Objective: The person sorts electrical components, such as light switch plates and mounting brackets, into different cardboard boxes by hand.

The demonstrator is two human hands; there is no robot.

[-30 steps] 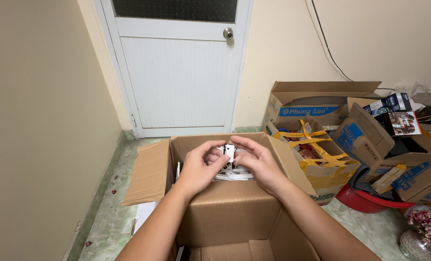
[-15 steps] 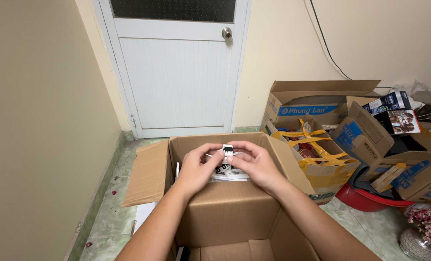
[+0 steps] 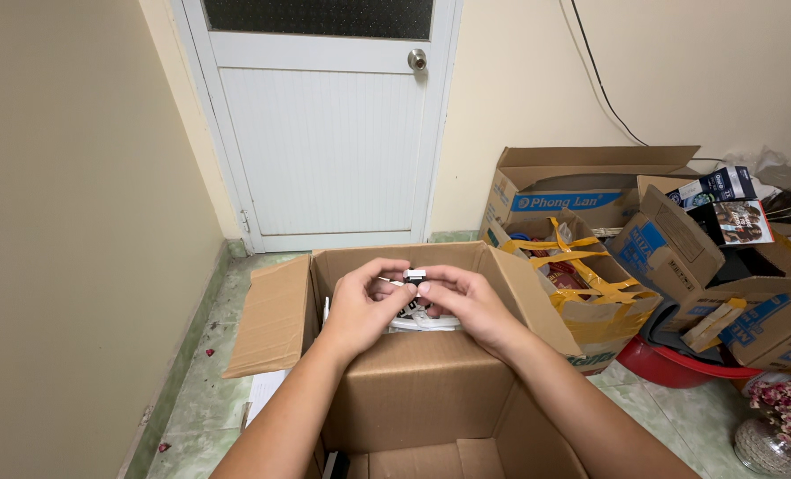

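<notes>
My left hand [image 3: 366, 306] and my right hand [image 3: 464, 300] meet over an open cardboard box [image 3: 431, 390]. Both pinch a small black and white part [image 3: 414, 277] between their fingertips, held just above the box's opening. Beneath the hands a white curved piece [image 3: 424, 325] with thin wires shows inside the box; most of it is hidden by my fingers. The box's left flap [image 3: 269, 312] lies folded outward.
A white door [image 3: 324, 124] with a round knob [image 3: 417, 59] stands straight ahead. On the right are several open cardboard boxes [image 3: 590, 191], one bound with yellow tape [image 3: 582, 266], plus a red basin [image 3: 670, 364] and pink flowers [image 3: 790, 412]. A beige wall [image 3: 76, 222] runs along the left.
My hands have lifted the small part slightly and brought it a little closer together; otherwise the scene stays the same.
</notes>
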